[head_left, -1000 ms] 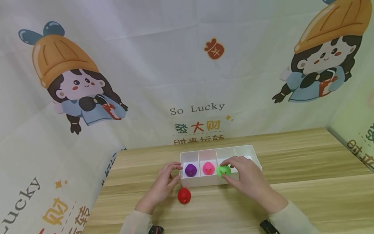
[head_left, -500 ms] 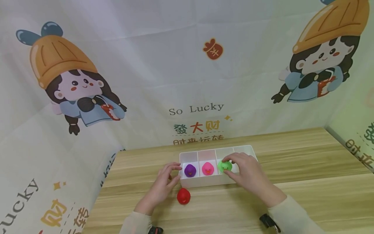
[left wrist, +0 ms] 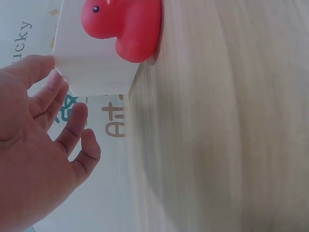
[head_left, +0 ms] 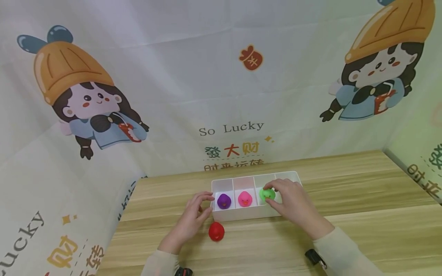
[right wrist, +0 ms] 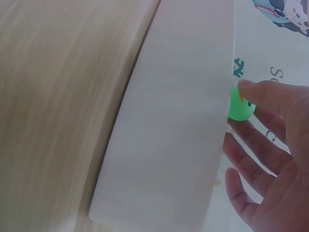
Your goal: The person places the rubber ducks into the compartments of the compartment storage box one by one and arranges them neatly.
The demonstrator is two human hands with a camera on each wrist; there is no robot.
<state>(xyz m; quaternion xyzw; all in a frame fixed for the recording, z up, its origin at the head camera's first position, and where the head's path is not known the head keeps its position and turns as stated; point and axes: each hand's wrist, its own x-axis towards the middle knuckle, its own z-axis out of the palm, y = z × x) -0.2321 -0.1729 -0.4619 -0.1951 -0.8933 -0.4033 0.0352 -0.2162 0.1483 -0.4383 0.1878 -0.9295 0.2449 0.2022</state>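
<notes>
Green duck (head_left: 266,195) is at the white tray (head_left: 241,215), third compartment (head_left: 264,181) from left, pinched narrowly by the right hand (head_left: 294,203); the left hand (head_left: 191,217), loosely curved, touches the tray's left end, probably steadying it.

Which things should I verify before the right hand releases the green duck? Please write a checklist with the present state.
1. Right hand pinches the green duck: ok.
2. Green duck is at the third compartment from the left: ok.
3. Green duck rests on the compartment floor: cannot tell.
4. Purple duck and pink duck each have their own compartment: ok.
5. Left hand touches the left end of the white box: ok.
6. Red duck is inside the box: not ok, it is on the table.
</notes>
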